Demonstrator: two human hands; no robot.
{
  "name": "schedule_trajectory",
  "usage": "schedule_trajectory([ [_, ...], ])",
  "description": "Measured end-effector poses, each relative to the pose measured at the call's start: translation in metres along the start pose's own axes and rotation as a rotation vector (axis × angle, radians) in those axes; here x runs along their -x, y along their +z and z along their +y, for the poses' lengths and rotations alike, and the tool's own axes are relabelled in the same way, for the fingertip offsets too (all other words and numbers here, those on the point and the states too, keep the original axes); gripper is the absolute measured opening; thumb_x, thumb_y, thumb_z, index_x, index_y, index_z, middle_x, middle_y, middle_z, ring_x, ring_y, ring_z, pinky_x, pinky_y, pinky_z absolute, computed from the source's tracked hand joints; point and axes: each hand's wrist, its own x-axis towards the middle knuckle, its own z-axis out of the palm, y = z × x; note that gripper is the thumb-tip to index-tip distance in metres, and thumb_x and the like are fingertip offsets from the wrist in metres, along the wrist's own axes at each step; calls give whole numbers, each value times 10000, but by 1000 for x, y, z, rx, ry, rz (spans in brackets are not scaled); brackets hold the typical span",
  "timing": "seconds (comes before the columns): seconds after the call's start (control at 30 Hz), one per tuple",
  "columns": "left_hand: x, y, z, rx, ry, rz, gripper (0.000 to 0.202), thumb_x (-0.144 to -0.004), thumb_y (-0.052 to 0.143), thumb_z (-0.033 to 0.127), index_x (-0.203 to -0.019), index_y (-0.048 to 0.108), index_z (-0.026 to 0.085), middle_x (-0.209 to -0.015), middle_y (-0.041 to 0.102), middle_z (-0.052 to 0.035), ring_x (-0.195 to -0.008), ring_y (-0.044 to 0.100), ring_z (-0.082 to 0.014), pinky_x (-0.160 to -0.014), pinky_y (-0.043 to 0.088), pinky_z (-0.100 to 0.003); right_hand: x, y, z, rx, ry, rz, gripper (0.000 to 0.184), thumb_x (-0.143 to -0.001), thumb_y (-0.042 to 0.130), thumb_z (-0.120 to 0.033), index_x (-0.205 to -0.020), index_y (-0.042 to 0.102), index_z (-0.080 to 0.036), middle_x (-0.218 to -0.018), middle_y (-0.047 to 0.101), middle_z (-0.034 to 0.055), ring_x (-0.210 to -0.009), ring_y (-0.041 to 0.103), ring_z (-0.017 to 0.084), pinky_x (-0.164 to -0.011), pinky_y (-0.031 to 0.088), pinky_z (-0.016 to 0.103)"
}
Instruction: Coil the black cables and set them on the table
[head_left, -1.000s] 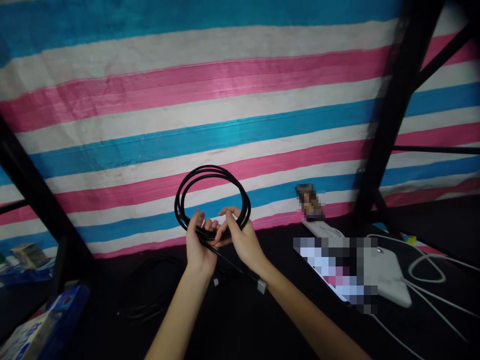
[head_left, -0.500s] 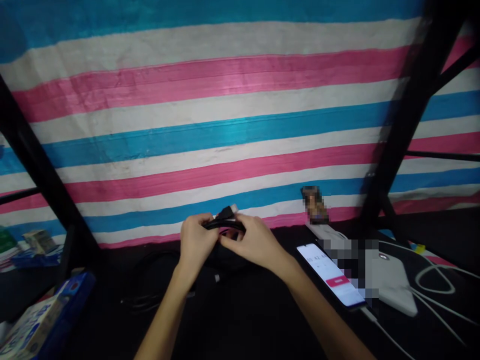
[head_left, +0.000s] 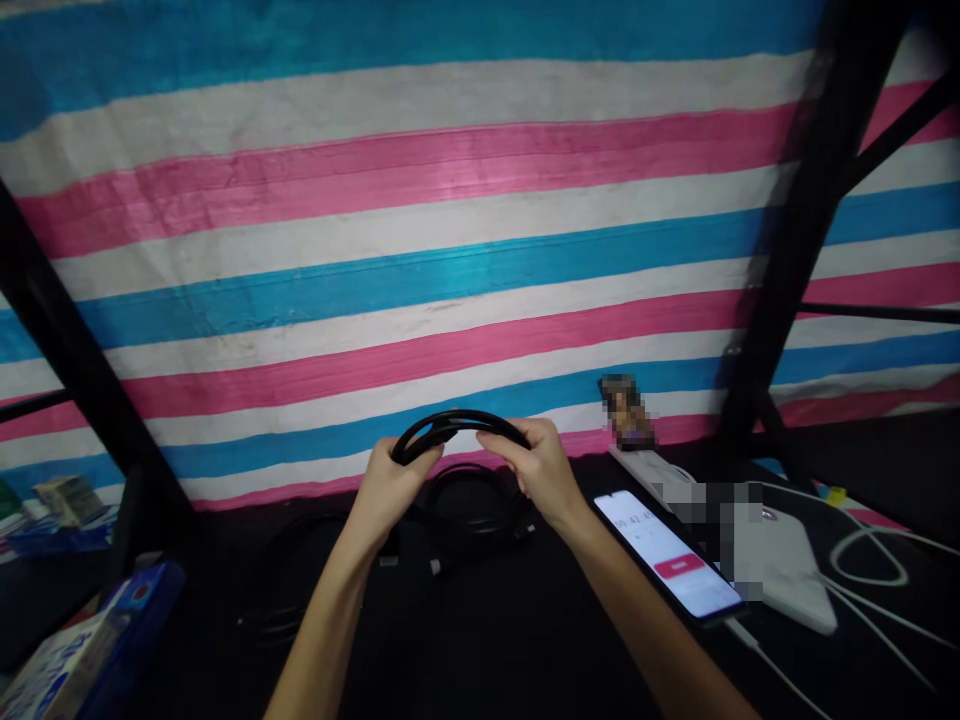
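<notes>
The fingers of both hands are curled in at either end of a bundled black cable, with only the cable's thickness between thumb and fingers. The left hand clasps its left end, the thumb laid along the lower strand; the right hand grips the right end, its thumb pointing inward and its folded fingertips partly hidden. The cable is smooth and rubbery with a soft sheen, several round strands lying side by side in a shallow arch.

A second ago the same coil stood as a wide ring above hands held close together; half a second ago it was a short bunch with a pale-tipped plug raised on top. Now the hands have drawn apart — the strands bow up between them — and a second coil shows below.

The arch rises above the thumbs, its two ends running into the grips, clear of the dark, matte table. That second coil lies on the table between the wrists, plug ends nearby; a dim third coil rests by the left forearm. Farther out to the right are a glossy, flat phone and a white, round-cornered block; behind everything hangs a creased sheet striped blue, white and pink.
</notes>
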Motion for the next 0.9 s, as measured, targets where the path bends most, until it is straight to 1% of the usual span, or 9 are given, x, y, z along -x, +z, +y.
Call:
schedule_trajectory([
  [0.1,7,-3,5,129,-116,-201,340,-692,658,390,-540,416,204,-367,241,97,-334,159,-47,-365,93,-238,0,-1,2,149,-64,-12,329,-721,542,-265,-441,384,-194,-442,298,-68,-449,293,80,-455,210,243],
  [0.17,8,-7,6,242,-185,-327,322,-684,697,358,-575,440,195,-363,239,108,-325,137,-31,-356,59,-221,-2,-1,5,250,-93,-21,305,-738,525,-252,-464,403,-191,-468,324,-62,-472,327,85,-471,240,242],
  [0.2,7,-9,5,298,-206,-350,316,-674,717,320,-576,449,186,-359,254,108,-319,143,-22,-352,51,-211,-3,-2,7,282,-81,-45,293,-745,522,-254,-478,419,-190,-469,343,-61,-469,348,87,-471,256,240],
  [0.33,-8,-10,-6,496,-239,-240,371,-698,695,222,-502,383,172,-334,253,106,-285,163,-2,-325,65,-181,-14,-7,24,265,89,-185,190,-783,543,-324,-664,559,-177,-473,486,-45,-436,488,107,-458,365,234],
  [0.43,-23,-2,-24,611,-309,-173,349,-799,563,214,-519,359,180,-355,190,121,-286,114,-13,-305,85,-174,-23,-12,46,263,180,-153,214,-818,526,-374,-827,566,-164,-533,563,-13,-490,585,139,-495,443,244],
  [0.53,-34,12,-49,690,-438,-144,360,-869,486,230,-538,358,173,-397,171,127,-308,100,-24,-298,111,-171,-28,-17,72,445,302,-112,165,-837,508,-319,-890,550,-168,-606,609,10,-514,609,138,-506,450,240],
  [0.63,-40,27,-75,716,-556,-120,356,-881,499,282,-565,394,156,-440,206,124,-328,135,-22,-304,156,-166,-28,-25,98,577,428,-120,97,-771,577,-205,-855,554,-161,-582,604,10,-457,580,134,-474,432,243],
  [0.77,-39,41,-97,691,-623,-68,295,-874,513,298,-634,462,136,-478,281,112,-345,174,-18,-311,182,-159,-26,-29,124,528,582,-205,104,-718,591,-146,-810,542,-143,-513,576,3,-344,541,147,-374,411,247],
  [0.9,-37,44,-99,588,-583,-46,272,-866,525,293,-650,475,135,-495,313,103,-360,223,-23,-328,212,-160,-29,-23,121,338,560,-232,203,-797,449,-120,-983,530,-134,-680,627,38,-421,594,122,-396,432,212],
])
